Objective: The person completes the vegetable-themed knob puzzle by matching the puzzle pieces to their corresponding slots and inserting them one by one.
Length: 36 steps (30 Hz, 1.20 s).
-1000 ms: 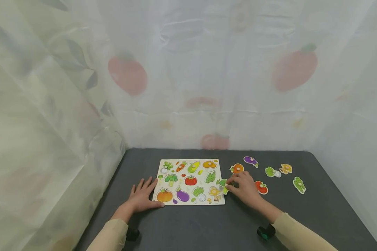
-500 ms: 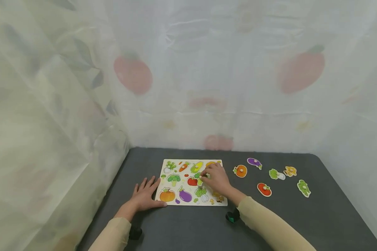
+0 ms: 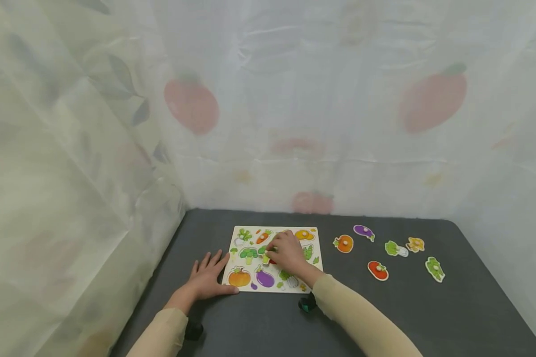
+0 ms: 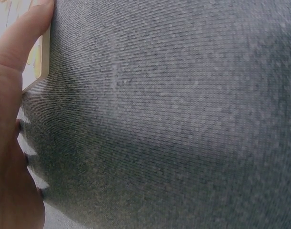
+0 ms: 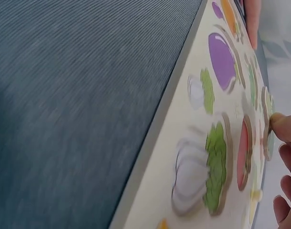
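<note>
A pale vegetable puzzle board (image 3: 263, 290) lies on the dark table. My left hand (image 3: 205, 280) rests at its left edge with fingers spread, the thumb (image 4: 21, 38) on the near corner. Between thumb and fingertips my right hand (image 3: 290, 253) pinches a broccoli puzzle piece (image 3: 264, 254). In the right wrist view this broccoli piece (image 5: 267, 121) is seen edge-on over the board. It is just right of the printed broccoli (image 3: 248, 254). The right hand partly covers the printed tomato (image 3: 272, 261).
Loose knobbed pieces lie right of the board: a pumpkin (image 3: 344, 243), an eggplant (image 3: 364, 232), a tomato (image 3: 378, 270), a bok choy (image 3: 396, 249), a mushroom piece (image 3: 415, 244) and a green pea-pod-like piece (image 3: 435, 269). Patterned curtains (image 3: 259, 99) enclose the table.
My right hand has carried the broccoli piece leftward from the board's right edge to beside the printed broccoli. The left hand has stayed on the board; the head view has shifted slightly.
</note>
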{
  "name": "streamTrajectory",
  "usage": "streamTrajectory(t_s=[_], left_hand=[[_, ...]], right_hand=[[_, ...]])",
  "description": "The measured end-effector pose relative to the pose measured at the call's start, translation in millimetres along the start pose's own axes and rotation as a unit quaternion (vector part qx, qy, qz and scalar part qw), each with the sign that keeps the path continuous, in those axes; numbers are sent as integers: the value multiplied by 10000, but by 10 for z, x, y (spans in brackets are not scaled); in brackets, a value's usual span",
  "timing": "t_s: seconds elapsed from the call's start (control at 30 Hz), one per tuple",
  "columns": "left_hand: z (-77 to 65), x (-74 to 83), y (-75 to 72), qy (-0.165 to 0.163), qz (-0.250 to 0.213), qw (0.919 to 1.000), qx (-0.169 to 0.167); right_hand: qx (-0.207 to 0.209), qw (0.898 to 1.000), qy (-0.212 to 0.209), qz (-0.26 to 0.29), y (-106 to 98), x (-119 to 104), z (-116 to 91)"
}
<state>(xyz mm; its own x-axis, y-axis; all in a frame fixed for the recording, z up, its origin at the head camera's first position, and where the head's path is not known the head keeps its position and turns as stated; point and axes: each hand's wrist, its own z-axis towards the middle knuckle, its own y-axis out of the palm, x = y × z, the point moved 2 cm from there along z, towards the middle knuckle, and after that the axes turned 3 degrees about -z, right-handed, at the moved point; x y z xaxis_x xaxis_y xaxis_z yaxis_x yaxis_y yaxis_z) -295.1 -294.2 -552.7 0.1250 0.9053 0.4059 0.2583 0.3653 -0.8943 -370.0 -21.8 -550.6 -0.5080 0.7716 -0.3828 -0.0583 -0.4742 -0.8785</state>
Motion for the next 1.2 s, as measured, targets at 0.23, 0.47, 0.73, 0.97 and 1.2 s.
streamTrajectory(t_s=[0.23, 0.47, 0.73, 0.97, 1.2], left_hand=[[20, -5, 3, -55, 38, 10000, -57], [5, 20, -9, -50, 73, 10000, -33], [22, -1, 14, -29, 136, 9999, 18], [22, -3, 29, -56, 125, 9999, 9], [8, 2, 11, -65, 142, 9999, 11]], right_hand=[[-69, 9999, 83, -53, 146, -118, 79], [-17, 9998, 180, -18, 228, -207, 131], [-54, 9996, 277, 23, 303, -288, 177], [-21, 9995, 313, -106, 373, -350, 216], [-78, 9996, 210, -172, 391, -398, 253]])
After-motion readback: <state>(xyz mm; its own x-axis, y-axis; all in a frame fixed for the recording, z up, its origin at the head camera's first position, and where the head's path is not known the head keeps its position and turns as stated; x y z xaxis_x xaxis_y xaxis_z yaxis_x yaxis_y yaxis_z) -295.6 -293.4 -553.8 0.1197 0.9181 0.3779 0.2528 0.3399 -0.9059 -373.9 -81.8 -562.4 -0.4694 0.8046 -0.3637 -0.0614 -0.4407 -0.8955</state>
